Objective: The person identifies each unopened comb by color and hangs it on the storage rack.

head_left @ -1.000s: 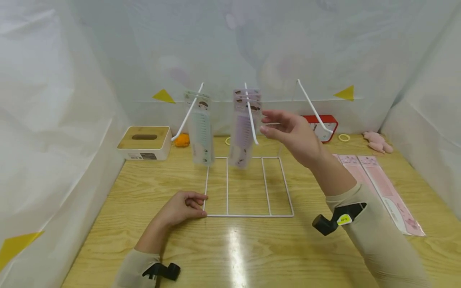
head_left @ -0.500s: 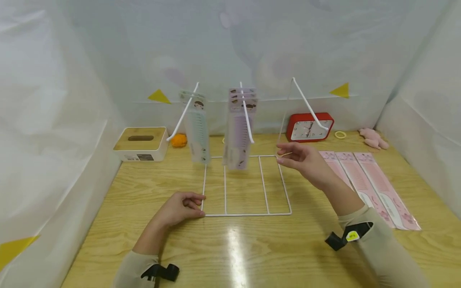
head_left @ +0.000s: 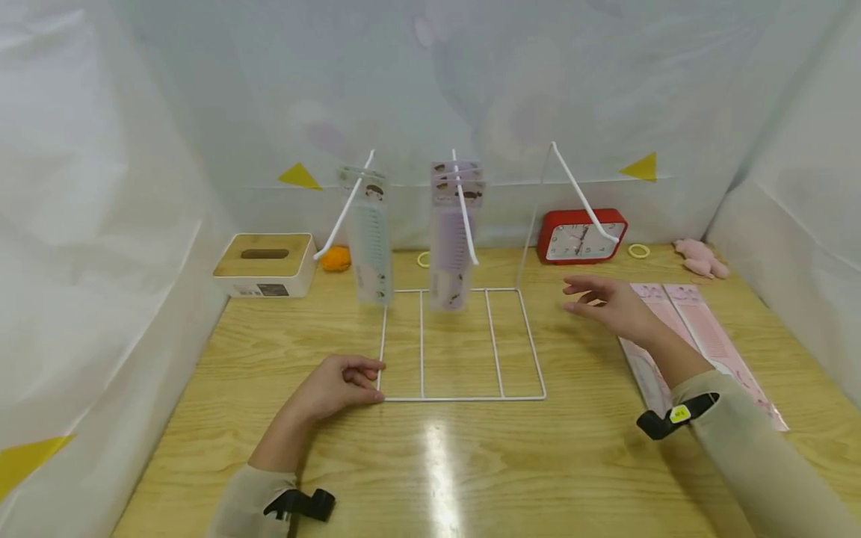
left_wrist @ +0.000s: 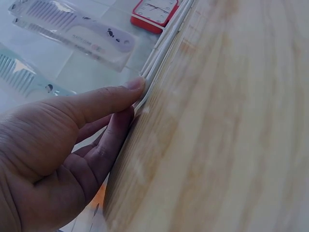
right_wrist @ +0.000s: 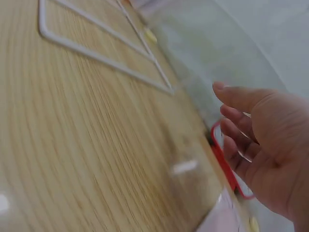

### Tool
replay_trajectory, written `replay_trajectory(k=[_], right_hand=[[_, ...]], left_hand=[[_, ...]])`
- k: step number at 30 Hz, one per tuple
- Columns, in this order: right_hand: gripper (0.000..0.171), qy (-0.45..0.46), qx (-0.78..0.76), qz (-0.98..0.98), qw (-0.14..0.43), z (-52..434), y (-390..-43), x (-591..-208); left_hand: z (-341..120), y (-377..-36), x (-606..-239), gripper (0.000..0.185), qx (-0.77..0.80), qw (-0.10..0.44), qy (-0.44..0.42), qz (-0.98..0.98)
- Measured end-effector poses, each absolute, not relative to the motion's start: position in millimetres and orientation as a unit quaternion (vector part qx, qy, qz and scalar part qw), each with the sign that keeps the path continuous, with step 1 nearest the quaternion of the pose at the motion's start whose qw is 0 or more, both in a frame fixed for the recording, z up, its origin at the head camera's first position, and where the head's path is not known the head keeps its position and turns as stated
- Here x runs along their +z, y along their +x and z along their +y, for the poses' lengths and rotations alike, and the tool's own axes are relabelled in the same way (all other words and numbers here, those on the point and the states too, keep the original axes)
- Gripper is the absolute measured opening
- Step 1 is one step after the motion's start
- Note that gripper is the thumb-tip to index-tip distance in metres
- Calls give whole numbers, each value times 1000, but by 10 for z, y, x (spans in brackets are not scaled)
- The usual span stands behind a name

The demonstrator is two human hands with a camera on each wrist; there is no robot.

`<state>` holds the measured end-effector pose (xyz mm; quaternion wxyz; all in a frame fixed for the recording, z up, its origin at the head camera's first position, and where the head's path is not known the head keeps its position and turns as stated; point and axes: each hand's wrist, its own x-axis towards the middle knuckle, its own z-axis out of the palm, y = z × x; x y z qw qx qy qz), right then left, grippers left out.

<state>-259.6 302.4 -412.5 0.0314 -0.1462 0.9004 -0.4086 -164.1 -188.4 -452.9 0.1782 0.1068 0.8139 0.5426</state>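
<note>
A white wire rack [head_left: 464, 398] lies on the wooden table, with three slanted hooks rising from its back. A green comb packet [head_left: 368, 235] hangs on the left hook, purple comb packets [head_left: 452, 246] hang on the middle one, and the right hook [head_left: 580, 196] is bare. My left hand [head_left: 339, 387] rests on the rack's front left corner, its thumb [left_wrist: 104, 99] lying straight against the wire [left_wrist: 161, 50]. My right hand [head_left: 605, 302] hovers open and holding nothing just right of the rack, beside the pink comb packets [head_left: 699, 329] flat on the table. In the right wrist view the right hand [right_wrist: 263, 145] has spread fingers.
A red alarm clock [head_left: 581, 237] stands at the back right, with a yellow ring [head_left: 637, 250] and a pink toy [head_left: 699, 258] beyond it. A tissue box [head_left: 267, 265] and an orange object [head_left: 335, 258] sit at the back left. White sheeting walls the table in.
My right hand has come down from the purple packets on the middle hook and moved right, low over the table near the pink packets. The left hand has stayed put.
</note>
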Motion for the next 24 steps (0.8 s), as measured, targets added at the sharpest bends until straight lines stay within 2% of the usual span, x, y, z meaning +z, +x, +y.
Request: replay_trajectory(k=[14, 24], right_hand=[[58, -99, -354, 930, 11, 3724, -2929, -4405], [82, -80, -332, 936, 84, 3827, -2993, -4339]], left_hand=[[-1894, -1648, -4541, 49, 543, 175, 108, 814], [-1877, -1632, -4520, 49, 548, 184, 106, 809]])
